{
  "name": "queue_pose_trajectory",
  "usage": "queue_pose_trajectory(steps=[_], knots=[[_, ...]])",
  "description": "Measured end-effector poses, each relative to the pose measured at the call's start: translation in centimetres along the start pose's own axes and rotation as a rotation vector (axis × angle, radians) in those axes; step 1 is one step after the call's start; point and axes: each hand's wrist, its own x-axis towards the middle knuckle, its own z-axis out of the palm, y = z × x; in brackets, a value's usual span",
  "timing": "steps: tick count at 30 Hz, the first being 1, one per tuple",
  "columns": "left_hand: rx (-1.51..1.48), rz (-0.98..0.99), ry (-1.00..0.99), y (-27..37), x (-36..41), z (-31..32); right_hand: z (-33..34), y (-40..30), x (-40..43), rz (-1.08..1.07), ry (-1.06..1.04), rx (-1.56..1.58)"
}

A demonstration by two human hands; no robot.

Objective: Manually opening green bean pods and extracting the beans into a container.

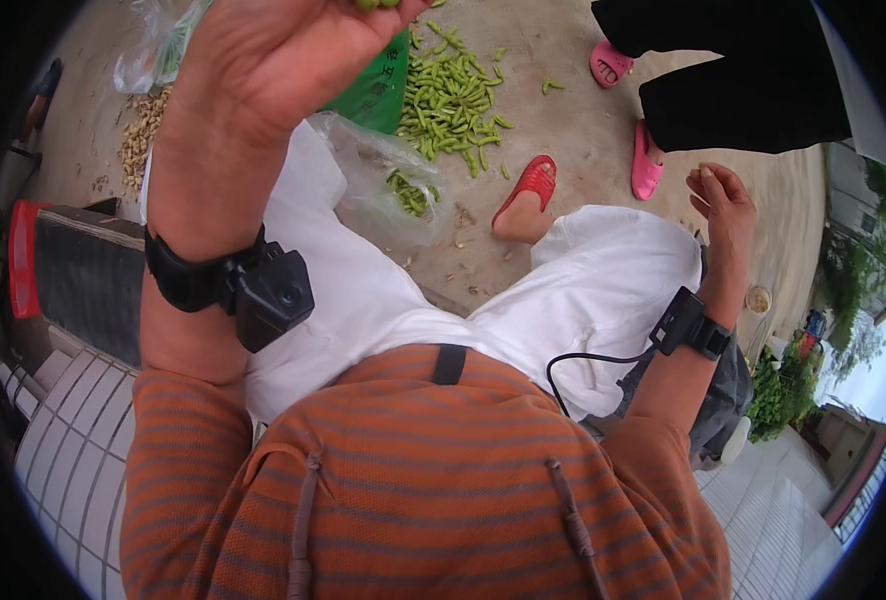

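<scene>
My left hand [300,52] is raised at the top left, its palm showing and its fingers cut off by the picture's edge; part of a green bean pod [377,4] shows held in it. My right hand [724,193] is above my right knee, thumb and fingertips drawn together, with nothing visible between them. A loose heap of green bean pods [454,101] lies on the concrete ground beside a green bag [375,90] bearing writing. Nearer my legs, a clear plastic bag [360,161] has some green pods [413,193] in it.
A person in black trousers [743,97] and pink slippers [647,169] stands at the upper right. Pale shells or pods [141,135] and another plastic bag [139,64] lie at the left. A dark board [86,274] and a red plastic object [24,259] are beside me.
</scene>
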Motion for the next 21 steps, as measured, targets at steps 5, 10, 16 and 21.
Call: queue_pose_trajectory(steps=[5, 10, 16, 21], knots=[[-0.044, 0.018, 0.055, 1.4, -0.3, -1.4, 17.7, -2.2, 5.3, 0.003, -0.640, 0.066], [-0.009, 0.065, 0.222, 3.3, -1.1, -2.8, 36.7, 4.4, 6.9, 0.071, -0.964, -0.060], [0.013, 0.050, 0.099, 5.0, 0.5, -7.0, 48.3, 14.4, 6.2, -0.213, -0.732, -0.245], [0.006, 0.005, 0.264, 5.4, 1.8, -5.5, 50.1, 14.2, 3.5, -0.364, -0.573, -0.479]])
